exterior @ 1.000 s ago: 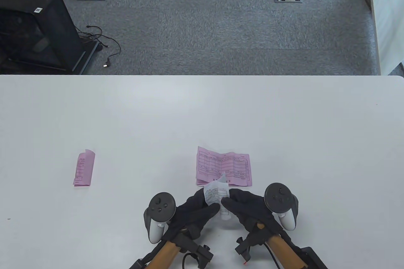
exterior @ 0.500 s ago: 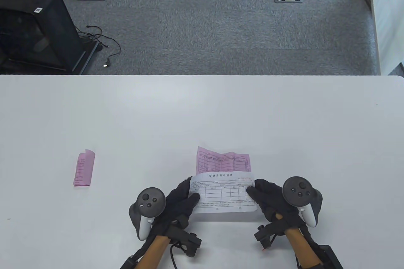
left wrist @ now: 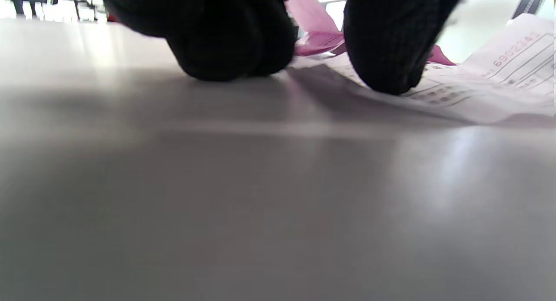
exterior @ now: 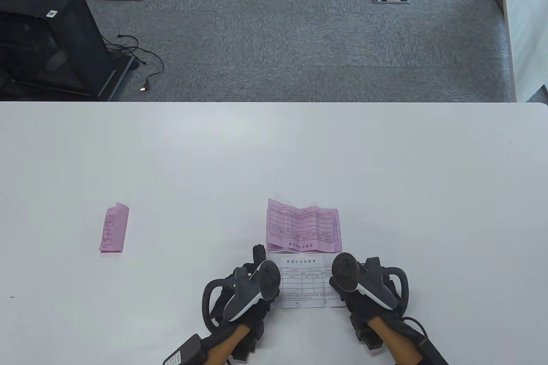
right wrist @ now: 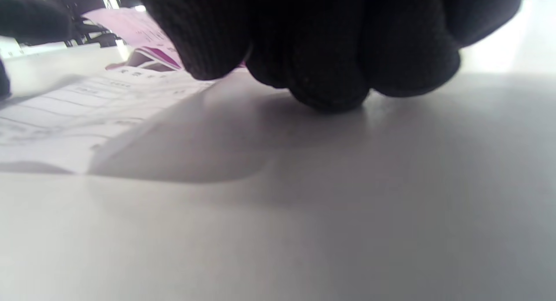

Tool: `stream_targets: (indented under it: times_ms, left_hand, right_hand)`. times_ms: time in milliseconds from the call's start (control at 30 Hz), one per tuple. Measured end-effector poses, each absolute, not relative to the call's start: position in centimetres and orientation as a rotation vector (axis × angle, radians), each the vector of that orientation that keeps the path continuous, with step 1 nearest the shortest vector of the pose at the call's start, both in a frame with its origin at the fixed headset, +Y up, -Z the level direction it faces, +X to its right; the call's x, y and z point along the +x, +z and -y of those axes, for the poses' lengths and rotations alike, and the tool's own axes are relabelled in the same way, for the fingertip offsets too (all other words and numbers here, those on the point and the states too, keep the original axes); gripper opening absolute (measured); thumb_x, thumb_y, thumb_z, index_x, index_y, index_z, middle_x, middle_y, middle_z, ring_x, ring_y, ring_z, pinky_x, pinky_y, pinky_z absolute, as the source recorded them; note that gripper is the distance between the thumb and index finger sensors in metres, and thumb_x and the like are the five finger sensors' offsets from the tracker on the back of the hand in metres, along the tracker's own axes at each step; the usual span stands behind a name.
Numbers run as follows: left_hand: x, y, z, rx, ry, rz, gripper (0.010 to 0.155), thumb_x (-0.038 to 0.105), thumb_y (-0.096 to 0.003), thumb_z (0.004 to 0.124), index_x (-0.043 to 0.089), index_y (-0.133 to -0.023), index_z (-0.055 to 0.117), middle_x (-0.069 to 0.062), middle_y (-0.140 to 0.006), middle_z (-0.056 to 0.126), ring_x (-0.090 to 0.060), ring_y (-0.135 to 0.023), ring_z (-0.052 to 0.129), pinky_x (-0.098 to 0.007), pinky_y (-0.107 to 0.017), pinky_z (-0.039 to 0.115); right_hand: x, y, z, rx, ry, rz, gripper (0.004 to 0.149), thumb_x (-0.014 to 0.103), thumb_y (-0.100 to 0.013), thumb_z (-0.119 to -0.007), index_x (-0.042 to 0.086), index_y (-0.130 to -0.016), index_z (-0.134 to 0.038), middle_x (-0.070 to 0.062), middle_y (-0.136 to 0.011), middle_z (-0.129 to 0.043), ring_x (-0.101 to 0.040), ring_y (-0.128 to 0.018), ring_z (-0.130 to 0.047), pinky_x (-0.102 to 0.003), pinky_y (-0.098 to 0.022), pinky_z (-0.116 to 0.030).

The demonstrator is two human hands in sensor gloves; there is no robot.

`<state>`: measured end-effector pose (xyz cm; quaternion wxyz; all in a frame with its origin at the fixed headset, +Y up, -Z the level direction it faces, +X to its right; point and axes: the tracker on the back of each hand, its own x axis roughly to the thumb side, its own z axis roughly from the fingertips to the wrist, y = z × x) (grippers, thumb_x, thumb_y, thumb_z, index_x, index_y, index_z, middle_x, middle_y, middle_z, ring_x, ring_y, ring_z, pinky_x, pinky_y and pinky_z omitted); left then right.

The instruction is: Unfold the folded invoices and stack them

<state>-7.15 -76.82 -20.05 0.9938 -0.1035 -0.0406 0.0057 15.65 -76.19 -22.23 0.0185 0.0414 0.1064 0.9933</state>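
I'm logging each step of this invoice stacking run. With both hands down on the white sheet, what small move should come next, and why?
Probably slide the white invoice up onto the unfolded pink invoice. It lies open on the table just below the pink one, the left hand and right hand pressing its side edges, so it looks unfolded but not yet stacked. The folded pink invoice waits at left.

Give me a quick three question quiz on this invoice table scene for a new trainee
1. True or false: the white invoice lies unfolded on the table.
2. How many pink invoices are in the table view?
3. Which is still folded: A, the pink invoice far to the left, or B, the pink invoice beyond the white one?

Key: 1. True; the left hand and right hand press its two ends. 2. Two. 3. A.
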Motion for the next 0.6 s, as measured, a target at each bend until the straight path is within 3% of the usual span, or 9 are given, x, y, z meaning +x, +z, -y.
stream_targets:
  times_ms: [100, 200, 300, 433, 500, 600]
  left_hand:
    - [-7.2, -19.6, 76.8, -0.2, -0.008, 0.131, 0.091, 0.05, -0.0459, 0.085, 0.039, -0.113, 0.024, -0.016, -0.114, 0.05, -0.038, -0.097, 0.062, -0.044, -0.065, 0.067]
    - [-7.7, -19.6, 77.1, -0.254, -0.007, 0.15, 0.064, 0.052, -0.0474, 0.08, 0.041, -0.107, 0.059, -0.018, -0.116, 0.05, -0.04, -0.1, 0.059, -0.047, -0.068, 0.065]
    - [-8.2, -19.7, 77.4, -0.31, 0.051, 0.15, 0.067, 0.054, -0.0459, 0.079, 0.041, -0.108, 0.056, -0.018, -0.119, 0.043, -0.04, -0.103, 0.05, -0.049, -0.07, 0.061]
    - [-8.2, -19.6, 77.3, -0.326, 0.045, 0.163, 0.07, 0.054, -0.045, 0.079, 0.04, -0.109, 0.053, -0.018, -0.119, 0.041, -0.04, -0.103, 0.047, -0.049, -0.069, 0.06]
    - [-8.3, -19.7, 77.3, -0.342, 0.057, 0.163, 0.071, 0.054, -0.0447, 0.079, 0.04, -0.109, 0.053, -0.018, -0.119, 0.039, -0.04, -0.103, 0.046, -0.049, -0.07, 0.059]
    - [-8.4, -19.6, 77.4, -0.352, 0.068, 0.164, 0.072, 0.054, -0.0446, 0.079, 0.041, -0.109, 0.051, -0.017, -0.119, 0.037, -0.039, -0.103, 0.043, -0.049, -0.07, 0.058]
  right_hand:
    - [16.0, -22.3, 76.2, 0.121, 3.063, -0.372, 0.037, 0.045, -0.045, -0.077, 0.018, -0.069, -0.085, -0.006, -0.055, -0.095, -0.03, -0.052, -0.093, -0.055, -0.056, -0.068]
    - [16.3, -22.3, 76.0, 0.099, 3.078, -0.455, 0.038, 0.046, -0.045, -0.077, 0.018, -0.07, -0.085, -0.006, -0.055, -0.095, -0.03, -0.053, -0.092, -0.055, -0.057, -0.068]
    - [16.6, -22.1, 74.8, 0.034, 3.145, -0.443, 0.048, 0.05, -0.045, -0.075, 0.016, -0.078, -0.08, -0.009, -0.065, -0.092, -0.034, -0.061, -0.088, -0.059, -0.06, -0.063]
    - [15.5, -20.5, 71.3, 0.119, 3.133, 0.073, 0.058, 0.051, -0.046, -0.073, 0.017, -0.092, -0.069, -0.015, -0.08, -0.083, -0.041, -0.073, -0.079, -0.064, -0.063, -0.055]
    - [14.1, -19.8, 70.8, 0.339, 3.048, 0.086, 0.058, 0.051, -0.046, -0.073, 0.023, -0.097, -0.065, -0.017, -0.087, -0.077, -0.042, -0.078, -0.074, -0.066, -0.064, -0.052]
    - [10.9, -19.3, 72.0, 0.543, 3.014, -0.061, 0.057, 0.05, -0.047, -0.073, 0.03, -0.099, -0.062, -0.019, -0.097, -0.067, -0.046, -0.086, -0.063, -0.07, -0.066, -0.045]
